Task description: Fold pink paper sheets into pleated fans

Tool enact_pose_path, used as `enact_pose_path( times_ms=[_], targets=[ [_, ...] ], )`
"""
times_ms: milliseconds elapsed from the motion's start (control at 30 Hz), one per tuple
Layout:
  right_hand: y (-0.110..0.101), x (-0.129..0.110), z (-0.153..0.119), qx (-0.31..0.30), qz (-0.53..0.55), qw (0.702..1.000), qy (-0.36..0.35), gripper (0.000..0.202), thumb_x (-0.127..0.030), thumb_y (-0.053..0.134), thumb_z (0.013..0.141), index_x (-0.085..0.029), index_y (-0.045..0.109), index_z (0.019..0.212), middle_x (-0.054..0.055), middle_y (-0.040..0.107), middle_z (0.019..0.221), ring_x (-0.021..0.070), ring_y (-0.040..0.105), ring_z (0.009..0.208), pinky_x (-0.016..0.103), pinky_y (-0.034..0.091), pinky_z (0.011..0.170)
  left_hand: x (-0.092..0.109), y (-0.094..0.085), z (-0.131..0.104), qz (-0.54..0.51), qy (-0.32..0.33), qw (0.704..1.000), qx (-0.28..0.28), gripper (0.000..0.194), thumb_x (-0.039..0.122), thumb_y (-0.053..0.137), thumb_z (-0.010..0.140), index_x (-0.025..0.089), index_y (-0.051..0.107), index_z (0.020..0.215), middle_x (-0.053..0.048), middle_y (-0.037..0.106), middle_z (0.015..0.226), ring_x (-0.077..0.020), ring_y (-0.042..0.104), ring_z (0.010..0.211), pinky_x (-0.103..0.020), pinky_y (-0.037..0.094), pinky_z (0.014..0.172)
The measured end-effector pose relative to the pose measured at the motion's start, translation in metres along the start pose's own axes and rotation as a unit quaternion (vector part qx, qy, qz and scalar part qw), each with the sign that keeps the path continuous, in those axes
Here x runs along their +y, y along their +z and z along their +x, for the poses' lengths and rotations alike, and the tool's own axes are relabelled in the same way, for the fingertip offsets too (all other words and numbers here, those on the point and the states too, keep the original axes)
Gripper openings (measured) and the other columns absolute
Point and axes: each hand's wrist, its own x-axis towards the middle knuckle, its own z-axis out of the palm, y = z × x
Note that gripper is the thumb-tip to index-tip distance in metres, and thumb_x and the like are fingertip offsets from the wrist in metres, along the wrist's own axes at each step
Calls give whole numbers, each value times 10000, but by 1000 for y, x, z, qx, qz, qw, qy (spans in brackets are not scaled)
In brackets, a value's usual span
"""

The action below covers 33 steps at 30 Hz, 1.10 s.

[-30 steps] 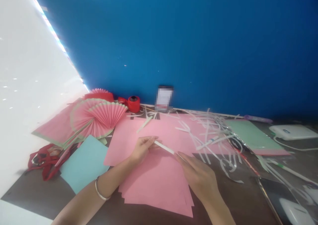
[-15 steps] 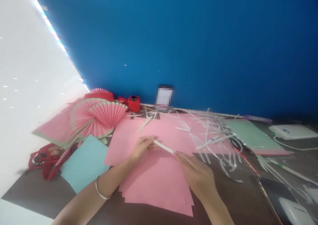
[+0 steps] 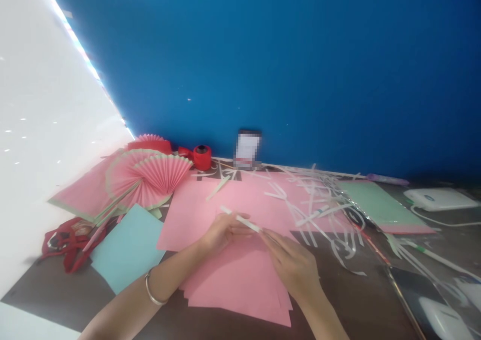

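A thin white paper stick (image 3: 246, 222), perhaps a rolled strip, slants between my two hands above the pink paper (image 3: 240, 285). My left hand (image 3: 222, 231) is closed on its middle, with the thumb on top and the far end poking out past it. At the near end, the fingertips of my right hand (image 3: 291, 257) pinch the stick. Under my hands the pink sheets lie in overlapping layers. A light blue sheet (image 3: 128, 247) rests to the left of my left forearm.
Folded pink paper fans (image 3: 161, 175) and a red ribbon roll (image 3: 202, 157) stand at the back left. Loose white strips (image 3: 319, 210) are scattered right of centre. Along the right lie a green sheet packet (image 3: 383, 205), a white device (image 3: 439, 198) and a dark phone (image 3: 417, 285). A blue wall (image 3: 281, 69) rises behind.
My left hand has slid along the stick toward my right hand, so more of its far end sticks out. My right hand has shifted slightly left.
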Motion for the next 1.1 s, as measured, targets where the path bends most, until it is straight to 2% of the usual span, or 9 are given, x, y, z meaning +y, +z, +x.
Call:
enact_pose_path(
  times_ms=[100,200,333,467,700,933,1100],
  targets=[
    [1,-1,0,-3,-4,1000,-2,341,-24,416,831,-209,666,970,32,707,923,130,654,847,235,486,820,-1,2,-1,43,10,999,19,388,391,694,696,69,649,907,-145,693,880,-270,647,884,-357,491,810],
    [2,-2,-1,-2,4,1000,-4,329,-24,417,832,-194,663,969,35,705,935,134,654,854,237,491,808,-2,3,0,60,3,997,46,381,393,694,693,60,653,873,-139,697,845,-252,660,832,-331,507,760],
    [2,-3,1,3,23,1000,-7,309,-42,436,833,-196,649,994,31,703,940,139,655,844,245,494,791,0,3,0,56,10,997,49,398,421,696,682,60,653,842,-138,697,826,-253,663,807,-325,508,736],
    [3,-6,4,20,49,997,59,248,-178,526,832,-193,614,1063,41,707,909,155,660,803,256,502,740,2,3,0,55,9,998,35,408,426,695,682,61,654,861,-141,698,821,-249,669,772,-328,506,727],
    [3,-5,2,6,114,979,169,132,-237,514,840,-223,644,857,0,700,842,135,652,762,237,489,693,1,-2,0,58,1,998,-19,462,470,658,707,57,649,914,-173,689,880,-287,657,841,-397,484,795],
    [1,-3,1,15,133,969,209,122,-263,522,811,-222,618,749,9,681,797,141,643,726,239,486,653,8,-9,3,71,47,996,22,463,507,643,701,69,666,852,-153,697,850,-246,668,780,-336,498,748],
    [-1,-1,1,7,137,968,210,138,-273,508,816,-220,611,741,15,675,781,137,637,713,224,481,629,10,-12,5,83,51,995,36,500,537,589,734,68,649,896,-167,687,874,-262,662,805,-386,484,795]
  ],
)
